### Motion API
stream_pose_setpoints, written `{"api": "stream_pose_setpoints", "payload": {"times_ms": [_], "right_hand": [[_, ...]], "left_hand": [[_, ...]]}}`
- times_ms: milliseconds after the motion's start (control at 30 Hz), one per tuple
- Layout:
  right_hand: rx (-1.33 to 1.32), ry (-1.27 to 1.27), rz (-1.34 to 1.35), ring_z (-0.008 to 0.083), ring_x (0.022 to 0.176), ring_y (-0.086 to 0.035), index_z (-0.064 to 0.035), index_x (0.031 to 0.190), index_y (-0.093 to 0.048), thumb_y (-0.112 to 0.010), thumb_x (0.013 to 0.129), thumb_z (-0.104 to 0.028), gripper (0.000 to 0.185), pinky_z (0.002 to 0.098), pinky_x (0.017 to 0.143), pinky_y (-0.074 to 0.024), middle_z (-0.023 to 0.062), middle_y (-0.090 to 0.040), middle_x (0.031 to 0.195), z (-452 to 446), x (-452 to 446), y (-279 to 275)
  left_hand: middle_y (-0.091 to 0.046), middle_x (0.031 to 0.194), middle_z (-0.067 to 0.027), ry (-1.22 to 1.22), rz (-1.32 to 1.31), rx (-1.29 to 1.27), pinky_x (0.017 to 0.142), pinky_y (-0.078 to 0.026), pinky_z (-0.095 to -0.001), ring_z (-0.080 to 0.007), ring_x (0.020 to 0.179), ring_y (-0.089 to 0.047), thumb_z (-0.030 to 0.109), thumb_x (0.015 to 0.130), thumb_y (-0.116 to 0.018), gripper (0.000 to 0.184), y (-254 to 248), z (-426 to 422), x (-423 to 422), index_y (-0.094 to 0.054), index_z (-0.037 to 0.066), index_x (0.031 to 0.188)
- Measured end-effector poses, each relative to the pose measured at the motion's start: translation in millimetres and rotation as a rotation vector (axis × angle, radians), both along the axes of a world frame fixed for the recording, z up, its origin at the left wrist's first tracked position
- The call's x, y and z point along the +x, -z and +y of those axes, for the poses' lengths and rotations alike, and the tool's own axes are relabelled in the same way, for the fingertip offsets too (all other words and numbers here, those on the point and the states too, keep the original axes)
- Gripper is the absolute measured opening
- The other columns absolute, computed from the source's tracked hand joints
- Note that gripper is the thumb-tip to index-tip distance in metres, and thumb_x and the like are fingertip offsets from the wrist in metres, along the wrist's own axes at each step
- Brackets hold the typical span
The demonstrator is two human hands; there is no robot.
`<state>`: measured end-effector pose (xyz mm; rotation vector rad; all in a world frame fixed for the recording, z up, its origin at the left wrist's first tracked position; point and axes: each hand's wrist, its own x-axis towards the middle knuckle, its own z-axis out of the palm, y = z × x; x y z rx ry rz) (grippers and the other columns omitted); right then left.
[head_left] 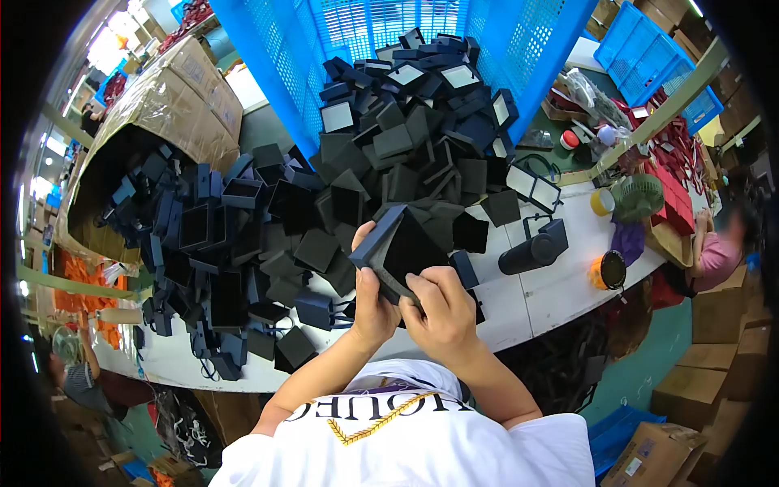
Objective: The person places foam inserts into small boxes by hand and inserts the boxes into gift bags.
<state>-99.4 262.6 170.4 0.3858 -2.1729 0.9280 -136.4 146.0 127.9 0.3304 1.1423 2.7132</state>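
Both hands [445, 312] gripping dark box [399, 250], similar boxes [393, 142] heaped beyond, partly inside blue crate [274, 73]

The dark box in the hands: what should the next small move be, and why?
Perhaps the right hand should press gently along the near edge of the box: its fingers are at that edge, and the left hand grips the box's left side, which should steady it.

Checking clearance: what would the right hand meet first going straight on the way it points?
The dark blue rectangular box with a black inside, held in the left hand. The right hand seems to touch it, though depth is unclear.
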Motion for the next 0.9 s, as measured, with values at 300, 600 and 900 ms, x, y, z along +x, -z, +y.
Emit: {"api": "stream_pose_setpoints", "payload": {"times_ms": [300,600,900], "right_hand": [[-0.150,-0.025,-0.149,0.0313,0.079,-0.064,0.0023,0.103,-0.065,-0.075,0.078,0.000,0.027,0.0380,0.067,-0.0542,0.0147,-0.061,0.098,2.5,-13.8,14.6],[-0.317,-0.262,-0.153,0.0275,0.083,-0.065,0.0021,0.110,-0.069,-0.073,0.083,0.001,0.028,0.0342,0.072,-0.0533,0.0142,-0.069,0.106,5.3,-4.4,44.2],[-1.033,-0.259,-1.208,0.0171,0.063,-0.062,0.0052,0.116,-0.062,-0.074,0.092,-0.021,0.037,0.0364,0.061,-0.0504,0.0120,-0.065,0.079,19.7,-24.5,96.0]], "left_hand": [[-0.048,0.138,-0.0197,0.052,-0.080,-0.162,0.106,-0.048,-0.0435,-0.0321,0.121,-0.058,0.044,0.091,-0.065,0.089,3.4,7.6,-6.8,-0.013,0.019,0.158],[-0.062,0.121,-0.0151,-0.082,-0.401,-0.150,0.096,-0.054,-0.0383,-0.0256,0.107,-0.065,0.010,0.093,-0.062,0.051,16.5,-10.2,-20.1,-0.045,0.006,0.140],[-0.061,0.125,-0.0126,-0.125,-0.339,-0.493,0.096,-0.053,-0.0338,-0.0203,0.112,-0.062,0.013,0.095,-0.068,0.054,42.7,-27.1,0.7,-0.045,0.007,0.144]]}}
